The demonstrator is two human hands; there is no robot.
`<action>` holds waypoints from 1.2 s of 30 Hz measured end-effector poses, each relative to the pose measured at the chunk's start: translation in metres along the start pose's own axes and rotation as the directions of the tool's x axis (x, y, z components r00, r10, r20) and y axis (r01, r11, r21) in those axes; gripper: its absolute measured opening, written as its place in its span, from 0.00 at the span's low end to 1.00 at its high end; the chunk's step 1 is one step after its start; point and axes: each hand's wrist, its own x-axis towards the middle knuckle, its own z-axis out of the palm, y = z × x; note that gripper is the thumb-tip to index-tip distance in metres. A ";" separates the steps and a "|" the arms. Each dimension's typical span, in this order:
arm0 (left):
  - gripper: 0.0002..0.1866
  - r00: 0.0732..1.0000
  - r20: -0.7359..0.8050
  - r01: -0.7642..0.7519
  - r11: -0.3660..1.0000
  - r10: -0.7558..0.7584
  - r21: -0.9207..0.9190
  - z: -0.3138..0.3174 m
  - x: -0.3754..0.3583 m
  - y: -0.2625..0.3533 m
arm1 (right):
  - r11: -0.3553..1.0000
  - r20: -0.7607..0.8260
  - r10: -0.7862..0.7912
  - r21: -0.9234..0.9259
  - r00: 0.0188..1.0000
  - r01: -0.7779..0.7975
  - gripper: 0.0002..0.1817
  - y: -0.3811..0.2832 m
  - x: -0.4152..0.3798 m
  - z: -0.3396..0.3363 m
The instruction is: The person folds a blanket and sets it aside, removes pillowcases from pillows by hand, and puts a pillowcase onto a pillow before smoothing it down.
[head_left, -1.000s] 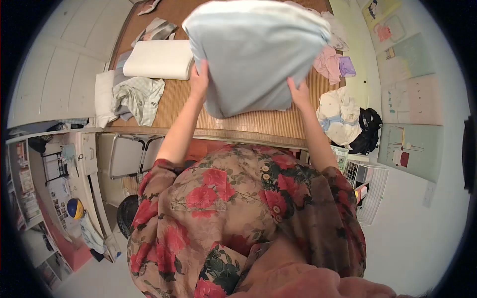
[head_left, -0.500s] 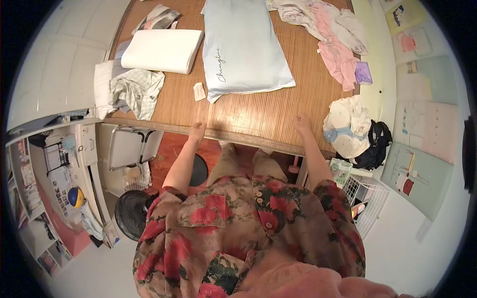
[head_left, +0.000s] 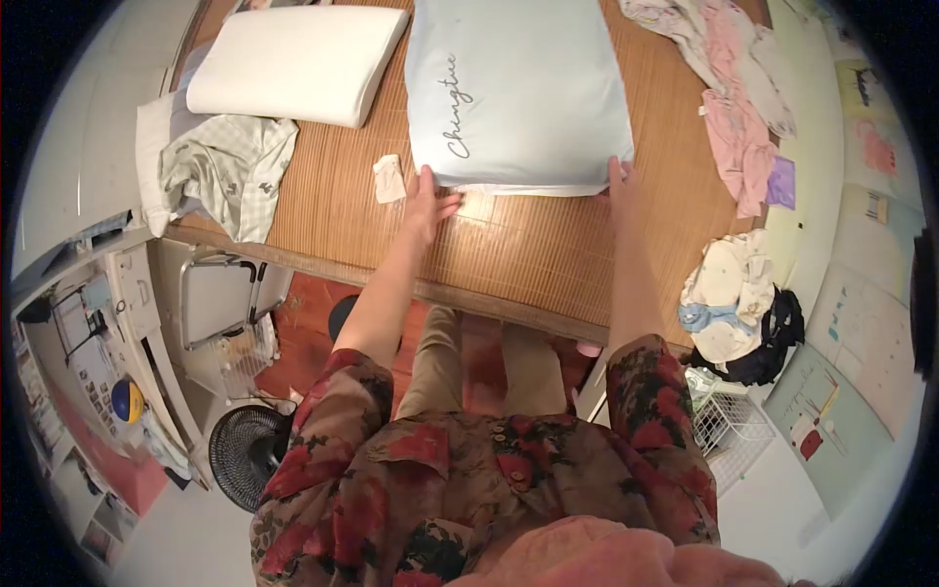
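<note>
A light blue pillow (head_left: 528,103) with "Chingtue" in dark script lies on the brown slatted mat (head_left: 337,220); a pale strip shows under its near edge. My left hand (head_left: 426,209) is at its near left corner, thumb up against the fabric and fingers spread just below the edge. At the near right corner, my right hand (head_left: 620,186) touches the cloth with its fingertips apart; part of that hand is blurred. Beside my left hand lies a small cream cloth piece (head_left: 388,179).
A white contoured pillow (head_left: 293,64) and a checked cloth (head_left: 230,171) lie at left. Pink and white clothes (head_left: 734,127), a purple packet (head_left: 781,183) and a cream clothing pile (head_left: 729,284) line the right side. A black fan (head_left: 249,455) stands at lower left.
Both hands have moved forward from the mat's near edge to the near corners of the blue pillow. My view has shifted closer, and the pillow looks larger.
</note>
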 end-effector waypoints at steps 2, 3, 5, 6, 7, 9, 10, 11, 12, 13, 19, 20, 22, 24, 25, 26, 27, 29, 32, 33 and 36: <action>0.40 0.999 0.010 0.033 0.998 -0.032 -0.045 0.000 0.010 0.003 | 0.992 0.064 -0.069 -0.102 0.996 0.075 0.28 0.021 0.016 0.013; 0.40 0.998 0.037 0.052 0.995 -0.049 -0.090 0.001 0.014 0.006 | 0.967 0.124 -0.148 -0.189 0.981 0.170 0.28 0.029 0.022 0.016; 0.38 0.997 0.064 0.055 0.997 -0.052 -0.050 -0.021 0.028 0.005 | 0.963 0.146 -0.126 -0.218 0.981 0.156 0.27 0.035 0.000 0.010; 0.38 0.998 0.049 0.040 0.999 -0.039 -0.027 -0.032 0.029 0.001 | 0.958 0.166 -0.105 -0.247 0.981 0.145 0.26 0.039 -0.020 0.001; 0.37 0.999 0.037 0.018 1.000 -0.018 -0.004 -0.038 0.027 0.003 | 0.922 0.197 -0.170 -0.314 0.966 0.226 0.25 0.060 -0.035 -0.004; 0.38 0.998 -0.061 0.030 0.996 -0.035 -0.088 -0.046 -0.004 -0.003 | 0.933 0.232 -0.120 -0.306 0.965 0.190 0.30 0.080 -0.088 -0.007; 0.39 0.996 -0.069 0.044 0.995 -0.051 -0.090 -0.053 -0.020 -0.009 | 0.843 0.424 0.133 -0.524 0.896 0.122 0.32 0.125 -0.083 -0.018; 0.41 0.989 -0.096 0.104 0.986 -0.117 -0.134 -0.058 -0.032 -0.020 | 0.846 0.506 0.253 -0.529 0.825 0.066 0.33 0.116 -0.103 -0.024; 0.42 0.990 -0.062 0.114 0.984 -0.124 -0.137 -0.063 -0.046 -0.025 | 0.841 0.577 0.362 -0.541 0.732 0.010 0.34 0.106 -0.117 -0.027; 0.44 0.986 -0.078 0.140 0.984 -0.149 -0.110 -0.075 -0.041 -0.042 | 0.843 0.580 0.348 -0.537 0.736 0.024 0.34 0.105 -0.113 -0.026; 0.43 0.978 -0.203 -0.033 0.922 -0.050 -0.385 -0.051 -0.056 -0.061 | 0.958 0.337 0.179 0.153 0.924 -0.242 0.38 0.076 -0.036 -0.014; 0.41 0.988 -0.156 -0.062 0.919 0.000 -0.389 -0.048 -0.052 -0.066 | 0.953 0.359 0.167 0.180 0.918 -0.244 0.38 0.063 -0.027 0.000; 0.38 0.994 -0.102 -0.002 0.891 -0.050 -0.454 -0.042 -0.054 -0.058 | 0.997 0.298 -0.059 0.057 0.953 0.044 0.40 0.052 -0.024 0.029; 0.38 0.992 -0.033 0.090 0.878 -0.119 -0.471 -0.057 -0.037 -0.062 | 0.998 0.268 -0.013 0.058 0.963 -0.003 0.41 0.041 -0.033 0.036; 0.38 0.982 0.032 0.181 0.858 -0.189 -0.481 -0.064 -0.033 -0.060 | 0.997 0.243 0.039 0.059 0.969 -0.055 0.42 0.034 -0.038 0.040; 0.38 0.982 0.028 0.176 0.857 -0.186 -0.484 -0.071 -0.032 -0.061 | 0.997 0.248 0.037 0.059 0.968 -0.054 0.42 0.029 -0.045 0.042; 0.37 0.981 0.027 0.183 0.882 -0.191 -0.434 -0.076 -0.033 -0.058 | 0.996 0.221 0.057 0.058 0.974 -0.071 0.40 0.019 -0.054 0.044; 0.37 0.980 0.033 0.192 0.905 -0.194 -0.381 -0.080 -0.036 -0.057 | 0.994 0.188 0.074 0.061 0.979 -0.087 0.39 0.018 -0.054 0.047; 0.35 0.961 0.098 0.274 0.860 -0.257 -0.430 -0.079 -0.056 -0.063 | 1.000 0.181 -0.002 -0.026 0.984 0.007 0.38 0.028 -0.051 0.037; 0.34 0.948 0.144 0.318 0.845 -0.284 -0.431 -0.076 -0.065 -0.060 | 1.000 0.235 0.004 -0.008 0.972 -0.002 0.36 0.018 -0.057 0.031; 0.31 0.905 0.261 0.419 0.809 -0.336 -0.412 -0.079 -0.077 -0.087 | 0.992 0.218 0.112 0.035 0.969 -0.123 0.35 0.015 -0.081 0.011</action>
